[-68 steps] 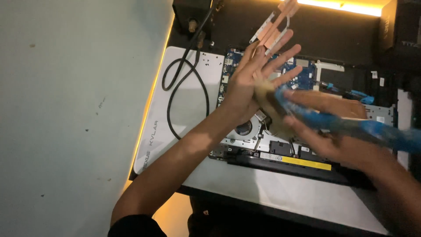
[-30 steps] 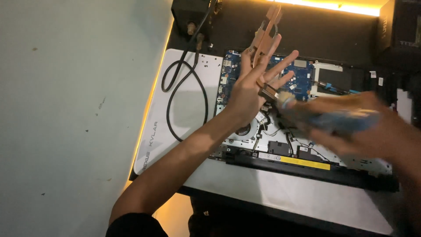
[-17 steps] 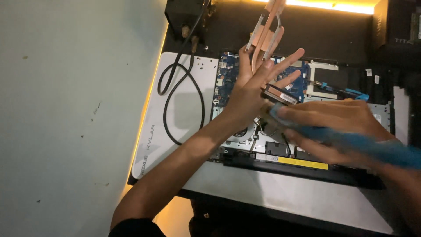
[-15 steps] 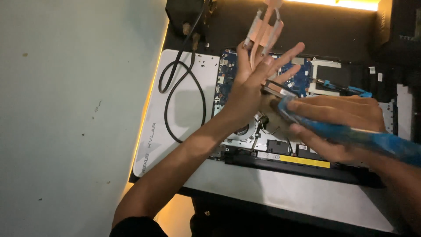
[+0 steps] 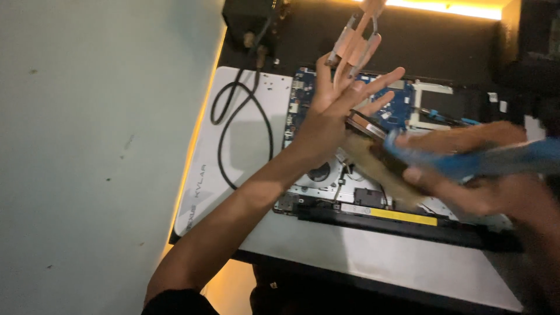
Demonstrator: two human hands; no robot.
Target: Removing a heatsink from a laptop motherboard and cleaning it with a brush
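We are holding the copper heat-pipe assembly (image 5: 354, 36) up over the opened laptop (image 5: 373, 175), our left hand (image 5: 332, 119) splayed wide, with its flat plate end resting against the palm. Our right hand (image 5: 466, 175) is curling around a blue-handled brush (image 5: 496, 163), blurred mid-stroke. Light, short strokes away from the board seem best. The pipes are looking smooth and dull-metallic; a black cable (image 5: 242, 125) is looping on the white mat (image 5: 233, 146) on the desk (image 5: 379, 262).

A white mat (image 5: 245, 146) on the dark table (image 5: 443, 35) carries an opened laptop (image 5: 350, 192).
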